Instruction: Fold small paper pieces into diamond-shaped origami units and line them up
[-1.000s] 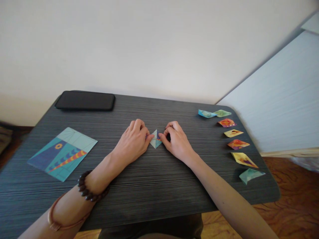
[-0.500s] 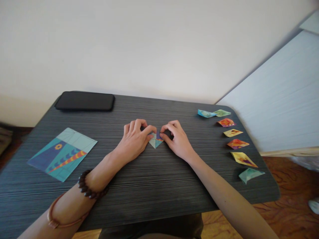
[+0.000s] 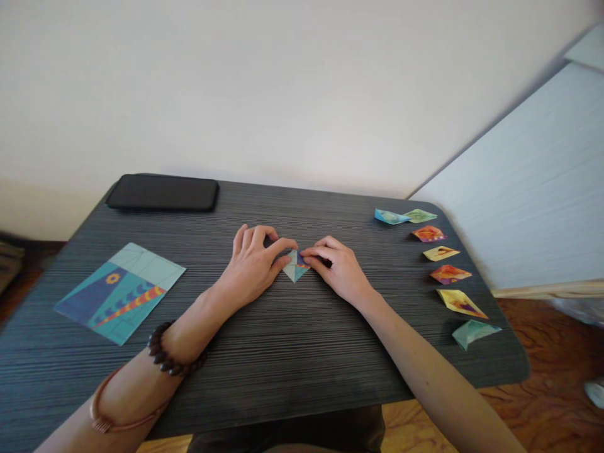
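A small folded piece of origami paper (image 3: 295, 270), light teal with blue and orange patches, lies on the dark table between my hands. My left hand (image 3: 255, 261) has its thumb and index finger closed on the paper's left side, with the other fingers bent above the table. From the right, my right hand (image 3: 337, 267) pinches the paper's upper right edge between thumb and fingertips. The fingertips cover part of the paper. A beaded bracelet (image 3: 165, 352) and a copper-coloured bangle (image 3: 101, 415) are on my left wrist and forearm.
Patterned square paper (image 3: 120, 292) lies at the left of the table (image 3: 283, 365). A black phone (image 3: 163, 192) rests at the back left. Several folded paper pieces, including a red one (image 3: 450, 274) and a green one (image 3: 474, 332), line the right side. A wall stands behind.
My right hand's fingers have lowered and flattened over the paper's right side, uncovering a little more of its top. My left hand stays nearly still.
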Action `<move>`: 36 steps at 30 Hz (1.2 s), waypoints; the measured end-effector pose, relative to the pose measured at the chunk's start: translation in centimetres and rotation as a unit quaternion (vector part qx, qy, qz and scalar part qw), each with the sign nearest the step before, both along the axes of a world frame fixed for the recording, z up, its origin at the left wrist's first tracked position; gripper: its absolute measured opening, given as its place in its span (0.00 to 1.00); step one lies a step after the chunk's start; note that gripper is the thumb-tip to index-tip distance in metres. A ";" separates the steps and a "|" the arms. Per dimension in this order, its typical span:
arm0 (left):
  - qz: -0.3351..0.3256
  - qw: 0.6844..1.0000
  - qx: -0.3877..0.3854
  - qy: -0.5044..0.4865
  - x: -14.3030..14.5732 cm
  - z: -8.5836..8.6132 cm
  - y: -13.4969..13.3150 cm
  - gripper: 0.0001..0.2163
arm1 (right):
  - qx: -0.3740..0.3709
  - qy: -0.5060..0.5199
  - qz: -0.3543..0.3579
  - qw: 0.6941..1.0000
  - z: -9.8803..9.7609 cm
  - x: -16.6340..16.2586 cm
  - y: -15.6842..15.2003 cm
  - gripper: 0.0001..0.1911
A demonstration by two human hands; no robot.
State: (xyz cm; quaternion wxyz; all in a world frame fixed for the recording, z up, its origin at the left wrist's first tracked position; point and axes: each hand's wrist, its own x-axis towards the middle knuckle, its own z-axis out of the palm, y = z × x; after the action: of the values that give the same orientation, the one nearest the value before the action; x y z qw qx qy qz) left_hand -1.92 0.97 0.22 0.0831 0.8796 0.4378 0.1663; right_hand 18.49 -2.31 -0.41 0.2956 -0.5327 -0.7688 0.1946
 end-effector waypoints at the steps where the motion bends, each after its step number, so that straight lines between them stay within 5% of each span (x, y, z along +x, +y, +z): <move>1: -0.002 1.000 0.002 0.000 0.0 0.0 0.0 0.12 | 0.005 -0.005 0.004 1.000 0.0 0.0 -0.1 0.10; 23: 0.014 0.999 0.001 -0.034 0.6 0.2 -0.4 0.11 | 0.023 -0.132 0.029 0.991 0.9 0.1 -0.7 0.13; 36: -0.020 0.998 -0.047 -0.039 -0.5 -0.1 0.3 0.11 | 0.015 -0.093 0.037 0.995 0.7 0.2 -0.5 0.10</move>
State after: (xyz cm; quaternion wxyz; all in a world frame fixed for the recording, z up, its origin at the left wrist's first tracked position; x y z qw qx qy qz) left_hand -2.38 1.23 0.12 0.1445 0.8760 0.4243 0.1779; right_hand 18.72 -2.82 0.26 0.2237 -0.5150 -0.8149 0.1434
